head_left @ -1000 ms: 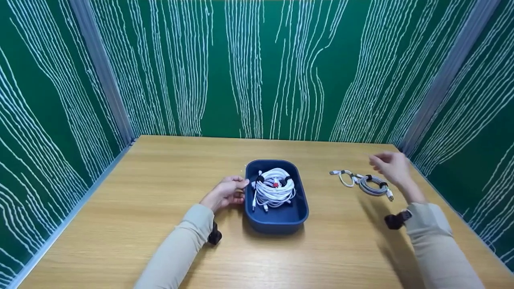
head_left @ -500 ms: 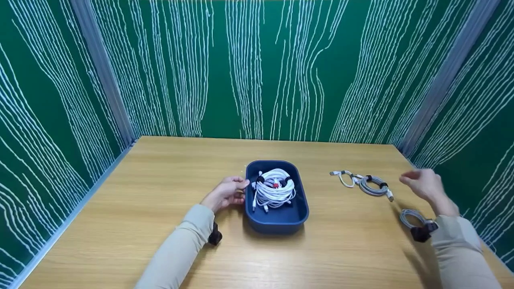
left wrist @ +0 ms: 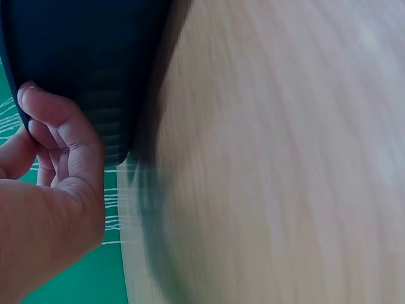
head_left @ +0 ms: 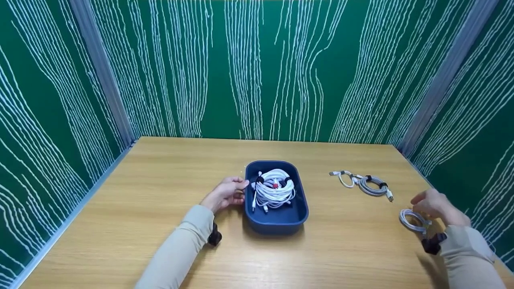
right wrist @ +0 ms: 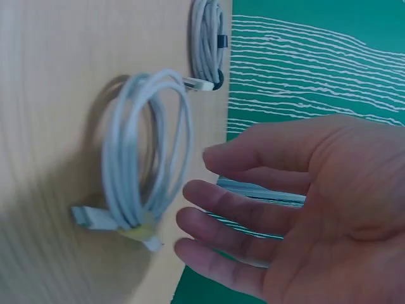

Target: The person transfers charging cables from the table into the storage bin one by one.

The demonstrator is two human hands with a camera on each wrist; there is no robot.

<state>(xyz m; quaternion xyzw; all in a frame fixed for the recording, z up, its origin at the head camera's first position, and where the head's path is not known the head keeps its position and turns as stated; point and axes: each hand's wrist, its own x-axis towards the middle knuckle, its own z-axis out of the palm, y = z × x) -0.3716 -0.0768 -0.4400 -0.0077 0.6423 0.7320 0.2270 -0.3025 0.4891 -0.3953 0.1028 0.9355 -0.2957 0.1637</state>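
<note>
My left hand (head_left: 225, 193) holds the left rim of a dark blue plastic bin (head_left: 297, 214); in the left wrist view its fingers (left wrist: 60, 117) bend against the bin's wall. A bundle of coiled white cables (head_left: 277, 194) with black ties lies inside the bin. At the right of the table, my right hand (head_left: 437, 206) hovers just above a coiled light-grey cable (head_left: 406, 224). Seen in the right wrist view, its fingers (right wrist: 218, 228) are loosely bent and apart from that coiled cable (right wrist: 117, 152), which has a yellowish tie and a pale plug.
Farther back on the right lie a grey braided cable coil (head_left: 371, 188) with black ties and a small white cable loop (head_left: 346, 178). The wooden table (head_left: 180, 160) is bordered by green panels (head_left: 217, 80) with white wavy lines.
My right hand has moved right and nearer to me, from above the grey braided coil to beside the light-grey coiled cable, which has come into view. The left hand and bin have stayed put.
</note>
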